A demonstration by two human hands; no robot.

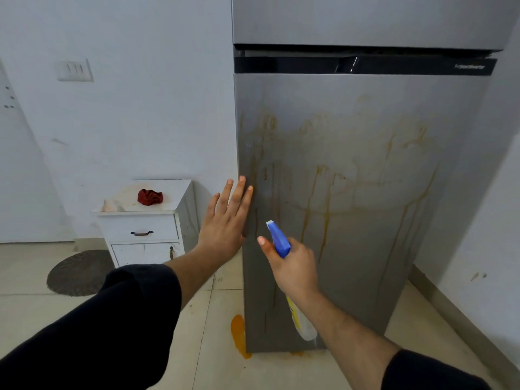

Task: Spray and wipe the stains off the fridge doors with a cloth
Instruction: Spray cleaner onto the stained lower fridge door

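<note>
Probably light and rigid, the spray bottle (pixel 277 239) is gripped at its neck by the right hand (pixel 294 266) before the stained fridge door (pixel 371 249); the left hand (pixel 225 220) rests open-fingered at the door's left edge, and the soft cloth (pixel 150 197) lies well left.

Item count: mostly singles, three pairs.
1 fridge (pixel 281 64) with 2 doors: upper door (pixel 365 21), lower door (pixel 365 220). 2 hands: left hand (pixel 225 220), right hand (pixel 295 266). 1 spray bottle (pixel 278 240). 1 red cloth (pixel 150 197). 1 white cabinet (pixel 118 228) with 2 handles: drawer handle (pixel 141 233), lower handle (pixel 171 252). 1 round mat (pixel 78 273). 1 switch plate (pixel 74 70). 1 orange puddle (pixel 239 333).
</note>
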